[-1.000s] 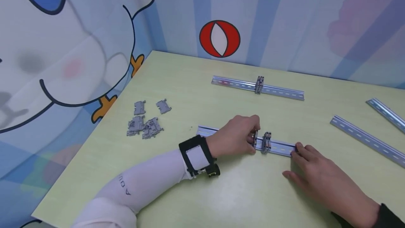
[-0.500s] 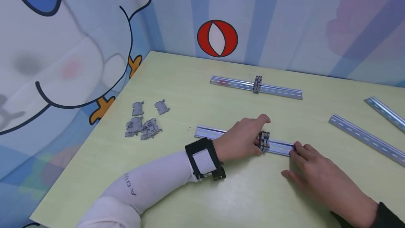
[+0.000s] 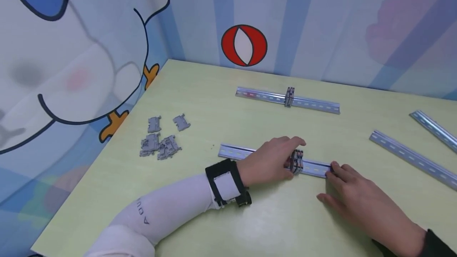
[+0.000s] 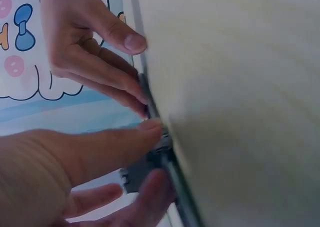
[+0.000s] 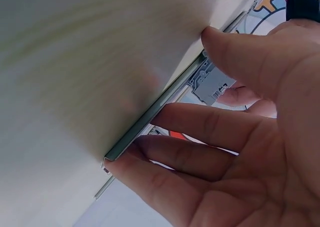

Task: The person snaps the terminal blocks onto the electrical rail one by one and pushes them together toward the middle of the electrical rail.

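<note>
A slotted metal DIN rail point(image 3: 315, 168) lies across the middle of the table. Grey terminal blocks point(image 3: 296, 162) stand upright on it, side by side. My left hand point(image 3: 267, 162) pinches them from the left, thumb at the rail's near edge and the index finger lifted above. In the left wrist view a block point(image 4: 135, 174) shows between thumb and fingers, partly hidden. My right hand point(image 3: 362, 195) rests its fingertips on the rail's right end, thumb held apart. The right wrist view shows these fingers along the rail point(image 5: 142, 124) and a block's flat side point(image 5: 212, 84).
Several loose grey terminal blocks point(image 3: 158, 144) lie at the left. Behind, another DIN rail point(image 3: 314, 104) carries a small group of blocks point(image 3: 289, 97). Two bare rails, one nearer point(image 3: 410, 157) and one farther point(image 3: 435, 128), lie at the right. A printed wall point(image 3: 303, 23) borders the table.
My left hand has slid right along the rail, bringing its block up against the one standing there; its index finger has lifted. My right hand stays on the rail's end.
</note>
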The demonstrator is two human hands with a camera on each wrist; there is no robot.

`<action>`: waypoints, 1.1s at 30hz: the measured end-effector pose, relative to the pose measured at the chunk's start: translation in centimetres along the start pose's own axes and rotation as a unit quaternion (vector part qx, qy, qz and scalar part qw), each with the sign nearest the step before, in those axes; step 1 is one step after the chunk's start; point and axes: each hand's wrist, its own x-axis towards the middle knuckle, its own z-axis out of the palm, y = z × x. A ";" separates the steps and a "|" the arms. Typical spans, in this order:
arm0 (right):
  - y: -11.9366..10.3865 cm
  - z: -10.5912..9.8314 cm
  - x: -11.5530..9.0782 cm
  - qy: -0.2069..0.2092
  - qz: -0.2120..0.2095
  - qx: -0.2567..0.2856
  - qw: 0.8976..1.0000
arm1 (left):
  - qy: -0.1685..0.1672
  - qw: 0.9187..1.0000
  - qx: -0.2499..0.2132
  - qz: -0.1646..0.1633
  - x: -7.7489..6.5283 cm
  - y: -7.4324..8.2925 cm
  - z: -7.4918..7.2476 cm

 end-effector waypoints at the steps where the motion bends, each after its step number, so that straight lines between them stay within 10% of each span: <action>1: 0.0 0.0 0.0 0.001 0.001 0.001 1.000 | -0.005 1.000 0.012 -0.001 -0.2 -0.1 -0.2; 15: 2.3 -0.5 0.5 0.030 -0.001 0.054 0.998 | -0.043 0.981 0.145 -0.122 -5.9 -5.9 -5.1; 33: 8.0 -0.1 -0.3 0.047 -0.006 0.122 0.991 | 0.012 0.993 -0.003 -0.118 -6.5 -10.0 -5.2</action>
